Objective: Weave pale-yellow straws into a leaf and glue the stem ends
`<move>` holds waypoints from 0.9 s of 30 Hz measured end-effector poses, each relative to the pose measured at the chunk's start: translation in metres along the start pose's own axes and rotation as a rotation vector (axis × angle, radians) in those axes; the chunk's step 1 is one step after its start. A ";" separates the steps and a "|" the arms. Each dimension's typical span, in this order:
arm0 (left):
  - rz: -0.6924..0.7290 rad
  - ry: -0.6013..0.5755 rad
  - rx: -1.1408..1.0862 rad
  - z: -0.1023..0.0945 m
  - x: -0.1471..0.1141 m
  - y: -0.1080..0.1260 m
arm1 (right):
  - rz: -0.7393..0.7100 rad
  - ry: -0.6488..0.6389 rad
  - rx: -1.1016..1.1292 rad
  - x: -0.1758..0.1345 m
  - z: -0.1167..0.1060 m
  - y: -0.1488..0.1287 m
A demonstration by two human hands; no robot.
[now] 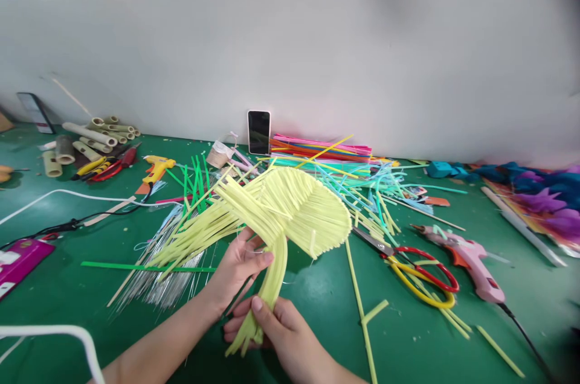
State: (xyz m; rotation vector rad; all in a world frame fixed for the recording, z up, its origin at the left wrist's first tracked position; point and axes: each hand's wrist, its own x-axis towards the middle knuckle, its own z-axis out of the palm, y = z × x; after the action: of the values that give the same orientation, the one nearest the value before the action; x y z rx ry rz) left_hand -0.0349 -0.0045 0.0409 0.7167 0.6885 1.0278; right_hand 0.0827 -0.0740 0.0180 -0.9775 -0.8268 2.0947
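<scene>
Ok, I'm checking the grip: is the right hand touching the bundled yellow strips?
Touching: the head view shows the right hand holding the bundled yellow strips, its thumb laid over them.

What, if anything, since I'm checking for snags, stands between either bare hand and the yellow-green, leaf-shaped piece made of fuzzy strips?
Nothing visible: the bare left hand holds the leaf-shaped piece high on its bundled stalk, and the bare right hand grips that stalk near its lower end.
</scene>
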 end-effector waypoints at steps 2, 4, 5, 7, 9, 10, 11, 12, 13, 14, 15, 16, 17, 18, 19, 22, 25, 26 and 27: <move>0.009 -0.012 -0.010 -0.003 0.001 0.002 | 0.017 0.014 -0.068 -0.003 -0.009 -0.006; 0.000 -0.025 -0.015 -0.007 0.002 0.005 | 0.017 0.015 -0.162 -0.008 -0.021 -0.015; -0.006 -0.028 -0.019 -0.009 0.002 0.005 | 0.014 0.011 -0.206 -0.011 -0.027 -0.020; -0.015 -0.036 -0.026 -0.013 0.003 0.006 | 0.025 0.002 -0.293 -0.018 -0.038 -0.032; -0.015 -0.059 -0.038 -0.015 0.003 0.005 | 0.039 -0.006 -0.404 -0.025 -0.045 -0.047; -0.017 -0.076 -0.047 -0.015 0.003 0.004 | 0.036 -0.011 -0.469 -0.030 -0.048 -0.054; -0.021 -0.092 -0.054 -0.015 0.003 0.003 | 0.028 -0.018 -0.539 -0.035 -0.051 -0.061; -0.027 -0.101 -0.061 -0.015 0.003 0.002 | 0.017 -0.033 -0.607 -0.040 -0.055 -0.069; -0.033 -0.105 -0.063 -0.015 0.003 0.001 | 0.011 -0.030 -0.652 -0.046 -0.059 -0.076; -0.039 -0.103 -0.055 -0.015 0.003 0.001 | 0.015 -0.020 -0.705 -0.053 -0.065 -0.083; -0.048 -0.102 -0.039 -0.015 0.003 0.001 | 0.039 0.008 -0.744 -0.061 -0.072 -0.091; -0.059 -0.105 -0.017 -0.016 0.003 0.002 | 0.070 0.060 -0.782 -0.069 -0.080 -0.100; -0.073 -0.113 0.010 -0.017 0.003 0.003 | 0.090 0.101 -0.850 -0.078 -0.089 -0.109; -0.090 -0.132 0.039 -0.018 0.004 0.005 | 0.094 0.153 -0.938 -0.087 -0.097 -0.120; -0.112 -0.161 0.068 -0.020 0.004 0.007 | 0.097 0.193 -1.009 -0.094 -0.104 -0.131; -0.201 -0.273 0.147 -0.024 0.003 0.010 | -0.047 0.351 -1.074 -0.105 -0.115 -0.161; -0.291 -0.358 0.181 -0.025 0.000 0.007 | -0.193 0.491 -1.015 -0.095 -0.109 -0.171; -0.316 -0.378 0.182 -0.024 -0.001 0.004 | -0.240 0.509 -1.002 -0.088 -0.106 -0.168; -0.335 -0.394 0.178 -0.023 -0.002 0.002 | -0.268 0.512 -0.986 -0.080 -0.102 -0.164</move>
State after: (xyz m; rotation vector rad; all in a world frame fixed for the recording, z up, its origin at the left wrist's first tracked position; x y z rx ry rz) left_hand -0.0549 -0.0015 0.0296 0.8934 0.5350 0.5020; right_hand 0.2549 -0.0169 0.1213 -1.6748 -1.6233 1.0544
